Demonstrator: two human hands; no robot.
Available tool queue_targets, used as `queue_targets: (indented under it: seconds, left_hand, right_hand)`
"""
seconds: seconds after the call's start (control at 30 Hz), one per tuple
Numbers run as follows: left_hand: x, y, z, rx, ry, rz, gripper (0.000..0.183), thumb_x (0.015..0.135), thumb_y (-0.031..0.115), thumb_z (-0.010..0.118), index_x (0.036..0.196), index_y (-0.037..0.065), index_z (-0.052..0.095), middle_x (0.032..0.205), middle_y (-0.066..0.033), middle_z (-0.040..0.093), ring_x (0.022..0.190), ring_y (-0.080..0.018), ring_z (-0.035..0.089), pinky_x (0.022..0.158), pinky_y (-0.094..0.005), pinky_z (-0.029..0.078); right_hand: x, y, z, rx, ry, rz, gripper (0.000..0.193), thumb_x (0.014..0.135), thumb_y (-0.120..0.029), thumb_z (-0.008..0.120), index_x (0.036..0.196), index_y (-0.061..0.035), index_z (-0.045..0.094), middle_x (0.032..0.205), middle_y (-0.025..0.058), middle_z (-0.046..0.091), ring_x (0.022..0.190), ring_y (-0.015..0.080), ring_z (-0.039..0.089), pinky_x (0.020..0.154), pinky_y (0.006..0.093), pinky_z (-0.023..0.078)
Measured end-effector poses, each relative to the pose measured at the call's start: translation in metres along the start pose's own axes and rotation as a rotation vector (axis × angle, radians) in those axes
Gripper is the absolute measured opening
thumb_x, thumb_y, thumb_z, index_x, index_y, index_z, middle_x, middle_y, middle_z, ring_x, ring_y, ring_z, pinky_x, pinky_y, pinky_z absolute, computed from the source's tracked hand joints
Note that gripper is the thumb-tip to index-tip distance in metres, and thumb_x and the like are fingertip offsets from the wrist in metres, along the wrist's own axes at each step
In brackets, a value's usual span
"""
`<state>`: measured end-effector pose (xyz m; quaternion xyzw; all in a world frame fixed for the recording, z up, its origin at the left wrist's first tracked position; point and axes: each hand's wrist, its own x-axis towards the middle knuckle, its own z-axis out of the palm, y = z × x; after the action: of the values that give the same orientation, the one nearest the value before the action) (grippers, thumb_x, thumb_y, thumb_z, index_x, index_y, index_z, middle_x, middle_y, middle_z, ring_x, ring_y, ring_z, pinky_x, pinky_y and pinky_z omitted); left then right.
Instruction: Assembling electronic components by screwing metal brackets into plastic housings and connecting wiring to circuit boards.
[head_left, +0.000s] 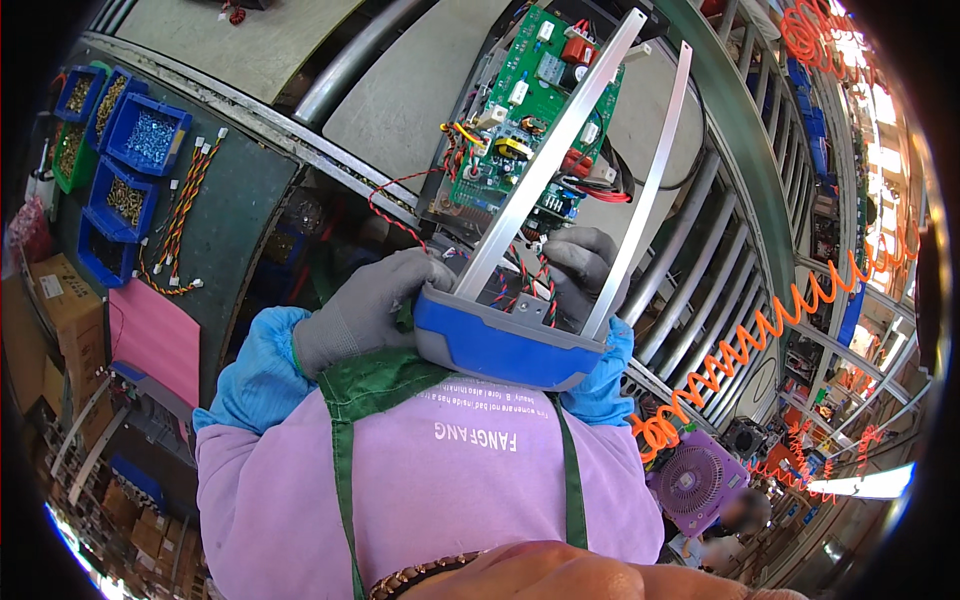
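Note:
A blue and grey plastic end panel [500,345] stands close to my chest, with two silver metal rails [545,165] rising from it toward the far side. My left hand [375,305], in a grey glove, is closed around the panel's left end. Between and behind the rails, my right hand [585,262], also gloved, has curled fingers at a small white wire connector [538,244]; the rail partly hides it. Twisted red and black wires [545,275] run down inside the panel. Beyond lies a green circuit board [530,110] crowded with components, its wires trailing toward my hands.
At the left, blue bins [148,135] hold small metal fasteners beside a bundle of twisted wires [190,210] on a dark green bench. A pink sheet [155,340] lies nearer. Conveyor rollers [690,270], an orange coiled hose [740,340] and a purple fan [695,480] occupy the right.

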<state>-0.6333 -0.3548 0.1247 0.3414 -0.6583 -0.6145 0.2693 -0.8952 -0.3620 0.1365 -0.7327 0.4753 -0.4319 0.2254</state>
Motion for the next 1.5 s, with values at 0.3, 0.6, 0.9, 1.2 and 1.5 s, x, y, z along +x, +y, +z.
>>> queue_targets:
  seconds: [0.3, 0.6, 0.9, 1.2, 1.5]
  left_hand:
    - [0.002, -0.006, -0.006, 0.015, -0.021, -0.028, 0.050, 0.064, 0.011, 0.082, 0.107, 0.006, 0.056, 0.103, -0.0127, 0.059, 0.099, -0.0300, 0.061, 0.085, -0.0364, 0.050]
    - [0.010, -0.002, -0.018, 0.126, -0.045, -0.022, 0.055, 0.063, 0.015, 0.083, 0.109, 0.007, 0.055, 0.105, -0.0127, 0.058, 0.100, -0.0313, 0.061, 0.085, -0.0378, 0.051]
    - [0.020, -0.002, -0.027, 0.155, -0.153, -0.062, 0.055, 0.063, 0.015, 0.082, 0.110, 0.009, 0.055, 0.107, -0.0121, 0.059, 0.101, -0.0315, 0.061, 0.085, -0.0385, 0.052]
    - [0.027, -0.003, -0.034, 0.106, -0.185, -0.072, 0.053, 0.062, 0.013, 0.082, 0.107, 0.009, 0.055, 0.106, -0.0109, 0.059, 0.100, -0.0300, 0.061, 0.084, -0.0379, 0.053]
    - [0.031, 0.003, -0.045, 0.098, -0.196, -0.087, 0.052, 0.062, 0.014, 0.081, 0.106, 0.009, 0.055, 0.106, -0.0108, 0.059, 0.102, -0.0311, 0.060, 0.086, -0.0384, 0.052]
  right_hand:
    - [0.010, 0.004, 0.005, -0.208, -0.029, -0.143, 0.028, 0.059, 0.000, 0.075, 0.085, -0.0040, 0.066, 0.082, 0.0106, 0.065, 0.068, 0.0242, 0.063, 0.056, 0.0338, 0.049]
    - [-0.003, 0.006, 0.012, -0.338, 0.052, -0.016, 0.032, 0.059, -0.004, 0.081, 0.089, -0.0104, 0.072, 0.071, 0.0022, 0.050, 0.064, 0.0168, 0.049, 0.051, 0.0312, 0.037]
    - [-0.008, 0.008, 0.014, -0.419, 0.081, 0.027, 0.034, 0.055, -0.002, 0.079, 0.086, -0.0132, 0.070, 0.068, 0.0012, 0.041, 0.067, 0.0198, 0.044, 0.053, 0.0352, 0.035]
    - [-0.007, 0.007, 0.020, -0.333, 0.079, 0.237, 0.027, 0.055, -0.002, 0.077, 0.080, -0.0128, 0.071, 0.069, 0.0024, 0.043, 0.072, 0.0216, 0.046, 0.057, 0.0363, 0.037]
    - [-0.009, 0.000, 0.025, -0.251, 0.161, 0.370, 0.024, 0.057, -0.003, 0.078, 0.078, -0.0119, 0.070, 0.067, 0.0033, 0.045, 0.066, 0.0205, 0.046, 0.054, 0.0337, 0.035]
